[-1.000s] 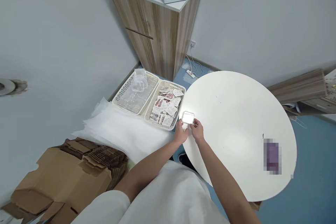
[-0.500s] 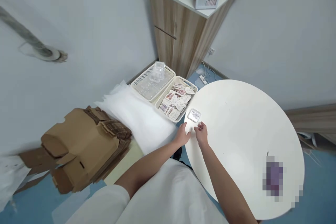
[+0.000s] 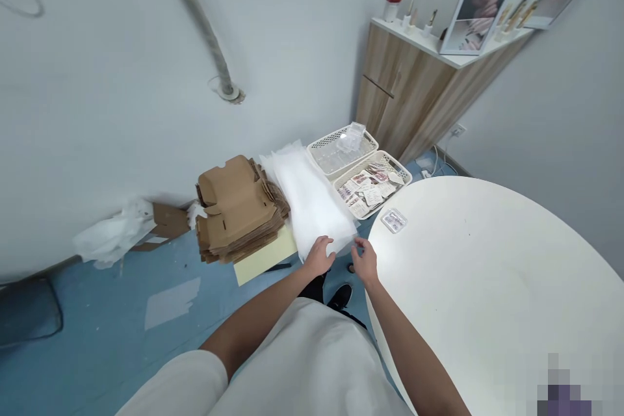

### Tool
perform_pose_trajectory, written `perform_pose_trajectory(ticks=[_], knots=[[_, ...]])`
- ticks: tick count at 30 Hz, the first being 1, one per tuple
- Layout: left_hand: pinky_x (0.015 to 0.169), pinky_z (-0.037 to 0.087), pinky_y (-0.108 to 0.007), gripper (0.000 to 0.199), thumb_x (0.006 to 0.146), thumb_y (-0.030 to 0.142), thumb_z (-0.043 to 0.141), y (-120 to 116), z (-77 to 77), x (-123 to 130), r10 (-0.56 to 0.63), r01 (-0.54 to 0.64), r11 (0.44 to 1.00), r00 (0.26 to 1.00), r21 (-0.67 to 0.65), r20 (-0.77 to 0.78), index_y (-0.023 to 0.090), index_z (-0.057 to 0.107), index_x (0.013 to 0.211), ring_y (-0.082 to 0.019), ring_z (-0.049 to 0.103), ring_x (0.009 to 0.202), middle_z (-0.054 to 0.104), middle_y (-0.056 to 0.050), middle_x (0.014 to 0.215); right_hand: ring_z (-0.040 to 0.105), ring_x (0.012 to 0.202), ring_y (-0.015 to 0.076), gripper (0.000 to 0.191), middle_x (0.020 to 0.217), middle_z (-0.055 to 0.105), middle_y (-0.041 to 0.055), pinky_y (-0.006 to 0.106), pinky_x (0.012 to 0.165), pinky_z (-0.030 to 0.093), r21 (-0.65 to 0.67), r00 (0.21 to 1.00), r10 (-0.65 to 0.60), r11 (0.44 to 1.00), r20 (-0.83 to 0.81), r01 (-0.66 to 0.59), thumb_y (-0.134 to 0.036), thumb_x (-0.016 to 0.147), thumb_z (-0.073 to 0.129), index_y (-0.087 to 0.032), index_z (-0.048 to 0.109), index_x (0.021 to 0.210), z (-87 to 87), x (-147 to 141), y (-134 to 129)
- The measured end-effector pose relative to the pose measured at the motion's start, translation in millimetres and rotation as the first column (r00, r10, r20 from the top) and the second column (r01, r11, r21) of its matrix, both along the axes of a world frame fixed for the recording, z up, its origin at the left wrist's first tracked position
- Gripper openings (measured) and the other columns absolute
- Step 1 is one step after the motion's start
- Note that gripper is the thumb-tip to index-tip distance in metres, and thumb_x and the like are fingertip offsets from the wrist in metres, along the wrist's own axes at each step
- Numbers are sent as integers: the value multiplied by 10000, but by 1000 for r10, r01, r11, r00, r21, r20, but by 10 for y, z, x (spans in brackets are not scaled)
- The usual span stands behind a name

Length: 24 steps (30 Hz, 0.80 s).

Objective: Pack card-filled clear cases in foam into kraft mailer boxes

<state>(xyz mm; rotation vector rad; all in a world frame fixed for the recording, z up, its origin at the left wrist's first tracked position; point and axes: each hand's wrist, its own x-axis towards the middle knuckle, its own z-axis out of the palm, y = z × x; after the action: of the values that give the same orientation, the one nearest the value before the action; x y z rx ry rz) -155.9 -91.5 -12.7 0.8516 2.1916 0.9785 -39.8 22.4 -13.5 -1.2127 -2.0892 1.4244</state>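
A stack of thin white translucent packing sheets (image 3: 312, 198) lies left of the round table, its near end at my hands. My left hand (image 3: 319, 257) is at the near edge of the stack, thumb and fingers apart. Close to its right corner is my right hand (image 3: 365, 262), fingers loosely bent with a gap to the thumb; I see nothing held in it. On the table's left edge rests a small clear plastic case (image 3: 394, 220) with printed content inside.
A white basket of printed cards (image 3: 373, 188) and another of clear plastic cases (image 3: 341, 149) stand behind the sheets. Flattened brown cardboard boxes (image 3: 238, 208) are piled to the left. The round white table (image 3: 487, 286) fills the right; a wood-grain cabinet (image 3: 409, 84) stands in the corner.
Both hands have moved left, away from the clear case on the table and over to the white sheets. The view has turned left. The case stays on the table.
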Motion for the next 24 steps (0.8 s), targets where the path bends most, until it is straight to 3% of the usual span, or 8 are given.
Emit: perform_pose_trajectory(ticks=[4,8,12,16,20,24], knots=[[1031,248,-354,433,646,213,569,-198,8,-309,45,-46,995,999,-85,-11,162,520,1074,-234,331,1230,428,-111,1273,499,1023,231,371,1070,557,81,388,894,370,-27,973,217,976,77,-215,-350,689,498,-193,555,1021,-9,-165,-53],[1029,239,-350,487,608,293,611,-243,-20,-529,2,3,996,998,-85,59,162,520,1069,-249,300,1252,395,-127,1312,411,1140,268,411,1180,490,91,430,945,310,-36,953,278,961,124,-275,-385,637,578,-211,563,1008,-35,-370,-42],[1027,225,-358,562,556,359,647,-246,-80,-699,-49,58,995,993,-79,111,176,516,1071,-266,260,1269,345,-131,1348,287,1223,324,538,1294,373,129,479,932,292,-51,958,170,985,229,-162,-486,575,627,-211,549,1031,-96,-613,-21],[1031,205,-362,616,553,361,644,-275,-169,-851,-61,82,990,984,-116,170,169,486,1116,-261,197,1292,260,-133,1391,212,1261,321,669,1330,314,142,452,932,293,29,939,-21,1000,342,11,-508,525,647,-198,495,1098,-195,-755,48],[1036,200,-359,609,579,327,630,-322,-255,-958,-67,94,989,974,-116,218,160,469,1142,-254,194,1294,258,-140,1390,375,1164,310,654,1212,454,153,455,922,280,72,913,-130,991,387,111,-461,551,634,-191,465,1122,-277,-786,149],[1037,205,-360,576,596,304,629,-354,-303,-1009,-59,85,992,964,-89,259,171,477,1135,-254,211,1289,286,-132,1378,534,940,259,514,956,596,89,449,885,292,109,891,-167,985,422,133,-443,622,571,-192,499,1064,-293,-795,201]])
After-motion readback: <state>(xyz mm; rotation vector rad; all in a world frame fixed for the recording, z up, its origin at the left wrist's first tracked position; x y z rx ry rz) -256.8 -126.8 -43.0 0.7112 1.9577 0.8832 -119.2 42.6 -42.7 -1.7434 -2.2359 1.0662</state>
